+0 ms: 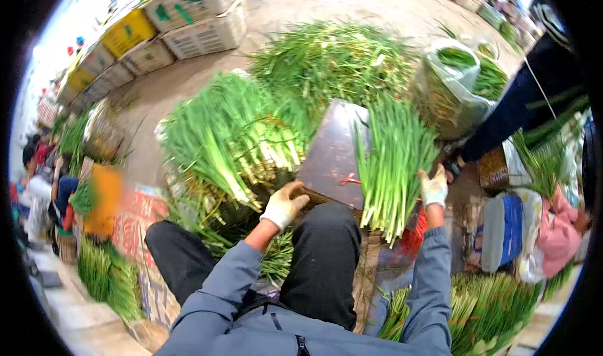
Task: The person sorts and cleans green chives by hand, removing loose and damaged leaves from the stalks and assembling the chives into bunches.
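Green stalks [396, 158] lie bundled over the right side of the dark board [326, 158], your gloved right hand [434, 188] at their edge.
Its fingers spread wide; whether they touch the stalks cannot be told. Your left hand [286, 204] is by the board's near left corner, fingers half open, seemingly empty. The stalks should handle light and springy, tips soft and easily bruised; the pale ends [381, 213] look firmer, best for a gentle hold.
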The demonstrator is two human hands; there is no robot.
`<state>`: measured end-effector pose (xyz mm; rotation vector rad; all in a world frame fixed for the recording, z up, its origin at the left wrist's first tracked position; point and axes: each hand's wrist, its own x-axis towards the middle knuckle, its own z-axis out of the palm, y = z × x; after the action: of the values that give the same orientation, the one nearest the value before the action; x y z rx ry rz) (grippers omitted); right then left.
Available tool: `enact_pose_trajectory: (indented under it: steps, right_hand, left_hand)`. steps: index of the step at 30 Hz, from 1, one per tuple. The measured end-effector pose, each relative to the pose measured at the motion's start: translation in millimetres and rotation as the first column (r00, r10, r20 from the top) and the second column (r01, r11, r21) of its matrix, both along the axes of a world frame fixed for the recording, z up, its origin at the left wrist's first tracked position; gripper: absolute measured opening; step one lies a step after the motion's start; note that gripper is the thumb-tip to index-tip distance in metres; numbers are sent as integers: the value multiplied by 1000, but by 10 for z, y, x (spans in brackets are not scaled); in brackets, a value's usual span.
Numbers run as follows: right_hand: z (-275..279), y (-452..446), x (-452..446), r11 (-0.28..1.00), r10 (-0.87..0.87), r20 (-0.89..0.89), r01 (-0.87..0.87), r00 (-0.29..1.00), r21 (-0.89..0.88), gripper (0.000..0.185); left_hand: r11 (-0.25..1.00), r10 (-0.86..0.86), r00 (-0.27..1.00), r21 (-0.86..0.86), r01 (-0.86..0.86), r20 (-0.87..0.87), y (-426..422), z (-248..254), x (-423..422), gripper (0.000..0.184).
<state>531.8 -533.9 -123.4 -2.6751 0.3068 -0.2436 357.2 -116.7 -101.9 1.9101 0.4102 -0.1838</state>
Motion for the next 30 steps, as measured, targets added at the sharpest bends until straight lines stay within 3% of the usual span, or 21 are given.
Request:
enact_pose_trajectory:
  steps: [1, 3, 4, 5, 6, 8, 9, 11, 13, 14, 15, 17, 18, 23, 25, 26, 27, 28, 29, 30]
  right_hand:
    - [198, 204, 2, 991, 102, 108, -110, 989, 71, 75]
    - [857, 927, -147, 815, 412, 70, -401, 909, 418, 51]
    - [1192, 1371, -307, 733, 544, 68, -513, 837, 446, 42]
    - [1416, 1839, -497, 637, 663, 68, -610, 746, 471, 34]
    - [1442, 2274, -655, 597, 751, 56, -712, 658, 368, 27]
    - [1838, 3188, -1097, 437, 877, -308, -877, 368, 198, 35]
    - [1583, 3555, -1173, 394, 882, -367, -890, 295, 230, 44]
    - [1186, 4158, -1396, 457, 808, -440, -888, 391, 50, 51]
    - [927, 4546, -1491, 502, 810, -389, -862, 439, 72, 54]
    - [625, 4695, -1448, 537, 811, -339, -837, 476, 108, 43]
    - [540, 4750, -1455, 526, 814, -342, -846, 470, 89, 43]
    - [504, 4803, -1417, 508, 818, -336, -860, 467, 43, 33]
    - [656, 4766, -1464, 562, 799, -278, -826, 533, 31, 29]
    - [790, 4488, -1339, 667, 742, -69, -745, 667, -23, 28]
    - [939, 4436, -1646, 697, 708, 51, -709, 704, 104, 25]
    - [1079, 4427, -1922, 676, 705, 48, -691, 708, 257, 22]
    - [1089, 4417, -2182, 642, 748, 25, -732, 664, 226, 27]
    - [1038, 4398, -2422, 575, 795, 36, -771, 606, 272, 26]
    - [999, 4385, -2621, 556, 818, -72, -752, 571, 352, 25]
    - [835, 4352, -2767, 545, 813, -77, -709, 577, 447, 25]
  left_hand:
    - [999, -38, 999, 28, 38, -22, 62, 316, -194, 53]
    - [997, 0, 999, -81, -3, -41, 315, 406, -512, 46]
    - [983, 88, 995, -158, -95, -51, 415, 581, -612, 40]
    - [943, 188, 981, -268, -196, -58, 535, 743, -710, 32]
    - [914, 289, 954, -272, -300, -83, 660, 808, -814, 31]
    - [791, 488, 869, -378, -480, -83, 971, 664, -1033, 31]
    - [778, 543, 836, -327, -537, -82, 1063, 678, -1150, 30]
    - [709, 617, 778, -347, -614, -116, 1256, 581, -1393, 31]
    - [666, 660, 742, -366, -650, -116, 1431, 342, -1609, 33]
    - [666, 658, 746, -385, -639, -99, 1487, 263, -1657, 33]
    - [660, 661, 745, -404, -634, -89, 1531, 207, -1717, 33]
    - [623, 665, 736, -450, -640, -127, 1606, 227, -1758, 33]
    - [607, 666, 737, -492, -624, -113, 1651, 180, -1760, 33]
    - [608, 652, 755, -542, -580, -77, 1667, 219, -1616, 34]
    - [559, 633, 764, -611, -560, -121, 1653, 282, -1537, 37]
    - [605, 577, 817, -662, -443, -20, 1653, 254, -1527, 43]
    - [585, 579, 815, -697, -415, 1, 1625, 276, -1511, 47]
    - [531, 577, 816, -745, -404, -32, 1623, 242, -1486, 47]
    - [475, 574, 817, -788, -392, -60, 1635, 218, -1446, 47]
    - [487, 558, 828, -785, -382, -57, 1632, 273, -1423, 43]
